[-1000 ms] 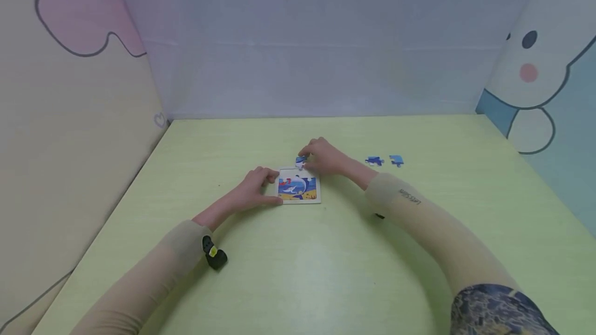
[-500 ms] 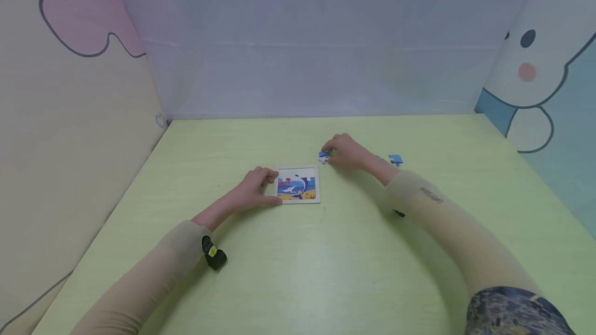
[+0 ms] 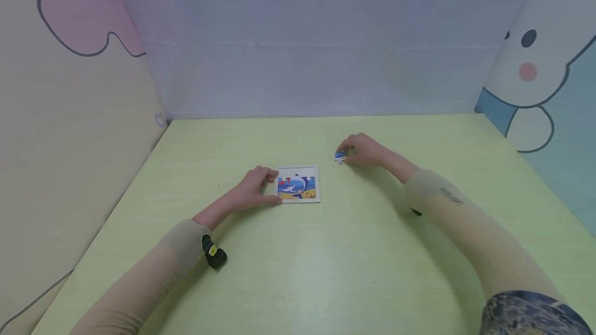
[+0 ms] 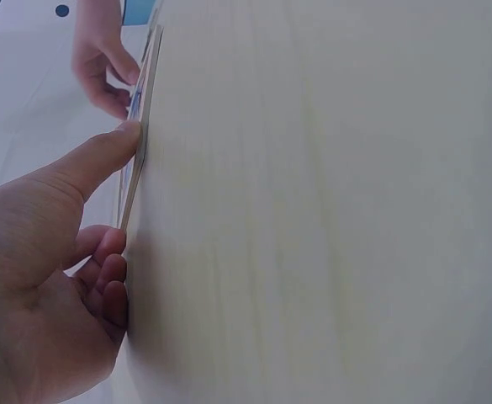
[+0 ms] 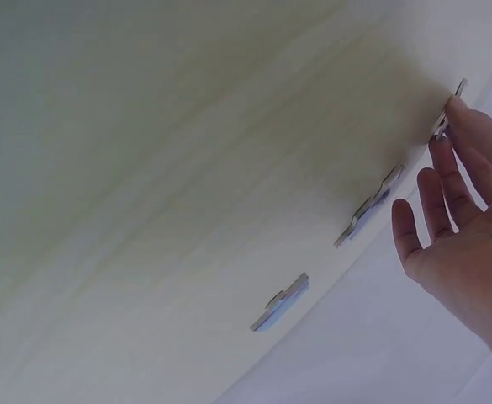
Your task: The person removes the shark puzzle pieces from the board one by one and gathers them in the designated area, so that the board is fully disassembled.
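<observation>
A small square jigsaw tray [image 3: 302, 171] lies on the table, its lower part filled with a dolphin picture and a pale strip bare along its far side. My left hand [image 3: 250, 190] holds the tray by its left side, thumb at the near corner and fingers at the far one; the left wrist view shows the thumb [image 4: 111, 151] on the tray's edge. To the right of the tray, my right hand [image 3: 366, 151] pinches a blue and white puzzle piece [image 3: 339, 157] between thumb and fingers, close over the table.
In the right wrist view, two loose puzzle pieces lie beside the right hand: a nearer one [image 5: 369, 206] and a light blue one [image 5: 283, 305]. The head view hides them behind the right hand and forearm. A pale curtain [image 3: 302, 66] rises behind the table [image 3: 298, 262].
My right hand has moved right, from the tray's far edge, carrying the puzzle piece with it. The loose pieces have become covered in the head view. My left hand and the tray stay put.
</observation>
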Tool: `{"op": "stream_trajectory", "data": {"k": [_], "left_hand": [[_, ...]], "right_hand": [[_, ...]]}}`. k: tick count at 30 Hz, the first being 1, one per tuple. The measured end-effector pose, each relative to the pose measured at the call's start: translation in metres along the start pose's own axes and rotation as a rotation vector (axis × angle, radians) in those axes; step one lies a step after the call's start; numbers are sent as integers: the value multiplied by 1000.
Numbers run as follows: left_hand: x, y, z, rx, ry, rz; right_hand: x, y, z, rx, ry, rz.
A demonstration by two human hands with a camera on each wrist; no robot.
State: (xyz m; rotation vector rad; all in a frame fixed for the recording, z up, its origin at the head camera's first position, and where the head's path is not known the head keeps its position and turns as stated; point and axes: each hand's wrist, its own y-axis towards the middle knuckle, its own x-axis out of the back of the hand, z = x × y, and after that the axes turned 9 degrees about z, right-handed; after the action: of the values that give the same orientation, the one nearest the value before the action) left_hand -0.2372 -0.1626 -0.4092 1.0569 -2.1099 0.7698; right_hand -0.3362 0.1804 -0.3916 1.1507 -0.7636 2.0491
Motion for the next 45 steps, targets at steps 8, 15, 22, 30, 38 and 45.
{"op": "stream_trajectory", "data": {"k": [8,15,22,30,38,45], "left_hand": [[-1,1,2,-7,11,-3],[-1,0,0,1,15,1],[-1,0,0,13,3,3],[-1,-2,0,4,11,2],[0,-3,-1,8,-4,5],[1,-5,-1,2,1,-1]], "right_hand": [[2,-12,-4,16,16,12],[3,-19,-9,39,32,18],[5,-26,-8,51,52,19],[4,-33,-11,69,42,10],[5,-32,-9,41,48,22],[7,-35,-4,33,72,27]]}}
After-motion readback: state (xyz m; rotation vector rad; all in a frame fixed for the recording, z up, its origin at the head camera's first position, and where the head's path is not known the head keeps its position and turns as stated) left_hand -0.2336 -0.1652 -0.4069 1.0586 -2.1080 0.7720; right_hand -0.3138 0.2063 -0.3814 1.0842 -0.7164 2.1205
